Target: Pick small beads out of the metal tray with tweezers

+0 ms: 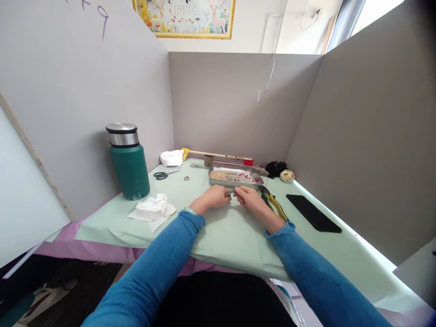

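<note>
Nearest the camera, two blue sleeves (153, 268) slant in from 7 and 5 o'clock on either side of a black-clad lap (225, 299), over a pale green cover (235, 240). Beyond the cuffs, the left hand (215, 196) and the right hand (250, 199) sit close together, with a slim grey piece (230, 192) in the narrow gap between them; the right fingertips are pinched on one end and the curled left fingers are closed on the other, though its full shape is hidden and one cannot tell just what it is. Taking the hands as the middle of the dial, a shallow metal tray (211, 180) stands just beyond at 12 o'clock, bearing tan, grey and red bits, and behind it runs a pale stick (211, 154). At 2 o'clock is a speckled, rounded thing (287, 175) beside a black bundle (275, 169). Pliers (279, 209) with yellow and green handles lie at 3 o'clock, just beside the right wrist, and a flat black slab (313, 212) rests farther out that way. Crumpled white tissue (156, 206) lies at 9 o'clock, while toward 10 o'clock are dark-handled scissors (161, 175) and, farther off, an upright green bottle (129, 170)
</note>
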The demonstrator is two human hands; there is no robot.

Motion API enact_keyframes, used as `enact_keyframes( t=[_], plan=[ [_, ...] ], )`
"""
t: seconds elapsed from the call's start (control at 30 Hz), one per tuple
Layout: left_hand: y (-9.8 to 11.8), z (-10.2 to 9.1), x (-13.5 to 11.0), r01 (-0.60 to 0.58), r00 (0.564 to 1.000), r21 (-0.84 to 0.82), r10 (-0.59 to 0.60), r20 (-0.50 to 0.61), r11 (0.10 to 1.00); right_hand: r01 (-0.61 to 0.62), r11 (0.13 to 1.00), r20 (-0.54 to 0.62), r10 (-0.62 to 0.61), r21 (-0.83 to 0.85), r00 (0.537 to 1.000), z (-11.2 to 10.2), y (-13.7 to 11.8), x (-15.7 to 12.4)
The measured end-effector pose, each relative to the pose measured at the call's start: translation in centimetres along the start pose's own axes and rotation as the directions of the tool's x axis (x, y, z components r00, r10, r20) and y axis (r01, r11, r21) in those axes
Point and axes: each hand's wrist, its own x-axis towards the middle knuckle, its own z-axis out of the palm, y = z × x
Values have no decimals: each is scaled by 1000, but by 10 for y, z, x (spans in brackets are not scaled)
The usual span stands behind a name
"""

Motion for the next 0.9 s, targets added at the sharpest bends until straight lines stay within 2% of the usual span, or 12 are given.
enact_keyframes(
  t=[0.43,0.9],
  plan=[
    [-4,2,2,-18,1000,-37,17,-22,999,39,998,28,-40,49,999,0,3,2],
    [-4,2,4,-16,999,-75,14,-32,997,71,996,8,-71,50,997,0,2,1]
  ],
)
